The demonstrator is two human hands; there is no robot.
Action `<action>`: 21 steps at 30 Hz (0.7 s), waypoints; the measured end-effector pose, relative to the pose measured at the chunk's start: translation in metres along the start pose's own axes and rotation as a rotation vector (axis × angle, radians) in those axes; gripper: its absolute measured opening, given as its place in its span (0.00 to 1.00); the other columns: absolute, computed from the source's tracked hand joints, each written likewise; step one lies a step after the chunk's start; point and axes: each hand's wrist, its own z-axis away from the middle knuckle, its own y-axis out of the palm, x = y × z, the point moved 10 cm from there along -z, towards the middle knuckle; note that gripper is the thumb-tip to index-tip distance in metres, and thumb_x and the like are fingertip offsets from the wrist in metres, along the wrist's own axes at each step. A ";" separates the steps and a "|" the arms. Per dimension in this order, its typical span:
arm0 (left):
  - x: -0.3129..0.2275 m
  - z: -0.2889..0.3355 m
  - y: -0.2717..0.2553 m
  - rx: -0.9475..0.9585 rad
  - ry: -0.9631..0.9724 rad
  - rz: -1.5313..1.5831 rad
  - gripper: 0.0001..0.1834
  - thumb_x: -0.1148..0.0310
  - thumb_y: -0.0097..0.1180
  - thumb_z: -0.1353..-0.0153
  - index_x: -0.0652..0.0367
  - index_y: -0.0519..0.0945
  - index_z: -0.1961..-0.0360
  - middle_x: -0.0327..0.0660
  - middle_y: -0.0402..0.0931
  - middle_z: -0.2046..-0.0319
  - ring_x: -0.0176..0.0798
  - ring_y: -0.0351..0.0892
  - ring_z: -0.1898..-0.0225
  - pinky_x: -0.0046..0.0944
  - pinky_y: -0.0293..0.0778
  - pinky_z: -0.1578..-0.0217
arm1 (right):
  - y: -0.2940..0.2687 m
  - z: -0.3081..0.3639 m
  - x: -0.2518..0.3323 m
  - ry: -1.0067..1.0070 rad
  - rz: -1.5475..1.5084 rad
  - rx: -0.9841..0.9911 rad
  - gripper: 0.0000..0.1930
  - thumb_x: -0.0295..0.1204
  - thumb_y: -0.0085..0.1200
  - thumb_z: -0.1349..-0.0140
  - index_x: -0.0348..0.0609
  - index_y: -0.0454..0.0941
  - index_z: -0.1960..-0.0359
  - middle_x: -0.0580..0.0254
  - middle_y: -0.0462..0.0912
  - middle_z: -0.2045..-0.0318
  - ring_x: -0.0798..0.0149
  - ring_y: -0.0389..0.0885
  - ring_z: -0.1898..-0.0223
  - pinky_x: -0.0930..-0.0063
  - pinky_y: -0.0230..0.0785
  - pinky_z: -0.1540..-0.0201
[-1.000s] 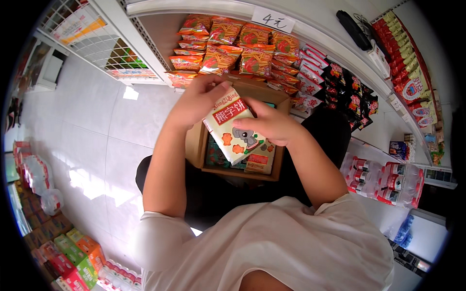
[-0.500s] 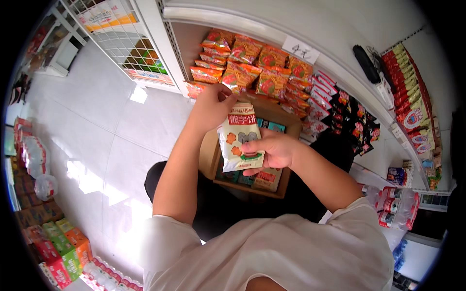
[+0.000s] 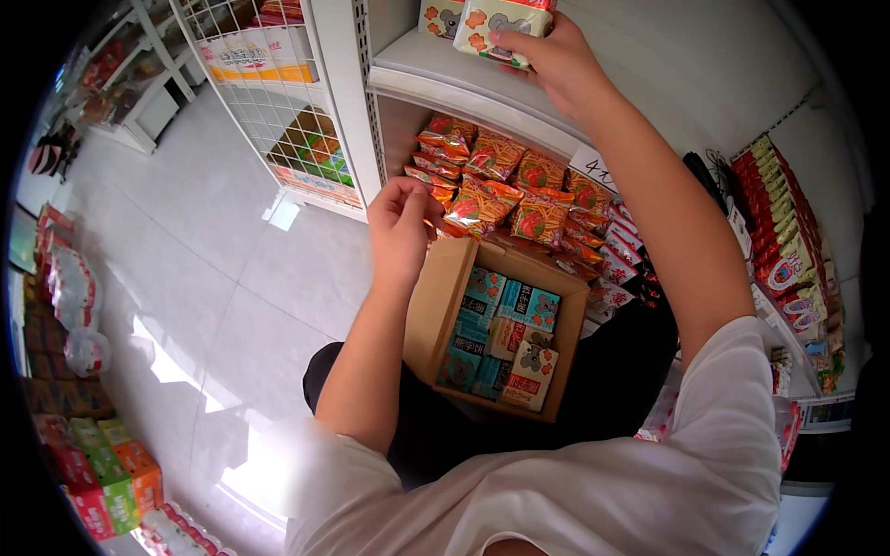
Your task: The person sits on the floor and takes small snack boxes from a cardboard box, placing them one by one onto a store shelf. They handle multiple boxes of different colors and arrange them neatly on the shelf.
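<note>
My right hand (image 3: 547,51) grips a cream biscuit packet (image 3: 482,26) with a grey animal and orange shapes on it, thumb on its front. It is up at the top shelf (image 3: 436,65), beside a similar cream packet (image 3: 438,17) that stands there. My left hand (image 3: 400,227) has its fingers curled, with nothing seen in them, by the orange snack bags (image 3: 484,206) and the corner of an open cardboard box (image 3: 428,320). Inside the box are several teal packets (image 3: 461,363) and a few cream packets (image 3: 528,378). My dark-clothed legs are around the box.
The lower shelf holds stacked orange bags, then red-and-white and black bags to the right. A handwritten card (image 3: 591,167) hangs on the shelf edge. A wire-mesh rack (image 3: 250,102) stands at left. Colourful cartons (image 3: 97,473) and wrapped bottles (image 3: 74,287) sit along the far left.
My right hand has carried the cream packet from above the box up to the top shelf. My left hand has come away from the packet. The view has shifted, showing the box's contents.
</note>
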 end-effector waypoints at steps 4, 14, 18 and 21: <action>-0.003 -0.002 0.014 0.060 0.013 -0.029 0.05 0.72 0.51 0.29 0.60 0.77 0.62 0.39 0.81 0.74 0.31 0.80 0.76 0.29 0.71 0.78 | -0.001 -0.046 -0.027 -0.199 0.414 -0.062 0.30 0.33 0.76 0.47 0.37 0.77 0.44 0.54 0.86 0.49 0.60 0.86 0.50 0.65 0.80 0.46; 0.015 -0.011 0.025 0.132 -0.015 -0.127 0.05 0.77 0.51 0.29 0.63 0.76 0.64 0.36 0.78 0.71 0.29 0.82 0.70 0.31 0.80 0.71 | 0.056 -0.073 -0.022 -0.184 0.892 -0.062 0.30 0.46 0.76 0.51 0.42 0.84 0.49 0.49 0.89 0.58 0.49 0.88 0.53 0.55 0.81 0.49; 0.013 -0.013 0.030 0.145 0.032 -0.142 0.05 0.75 0.51 0.29 0.62 0.76 0.64 0.37 0.80 0.72 0.29 0.81 0.72 0.30 0.74 0.74 | 0.052 -0.078 -0.020 -0.216 0.954 -0.140 0.29 0.50 0.73 0.48 0.46 0.85 0.49 0.50 0.90 0.58 0.46 0.88 0.55 0.53 0.80 0.50; 0.010 -0.014 0.034 0.152 0.048 -0.145 0.05 0.74 0.51 0.29 0.61 0.77 0.64 0.38 0.81 0.73 0.30 0.81 0.73 0.30 0.71 0.76 | 0.049 -0.075 -0.013 -0.214 0.989 -0.161 0.30 0.52 0.73 0.48 0.46 0.85 0.49 0.50 0.90 0.58 0.46 0.89 0.55 0.53 0.81 0.51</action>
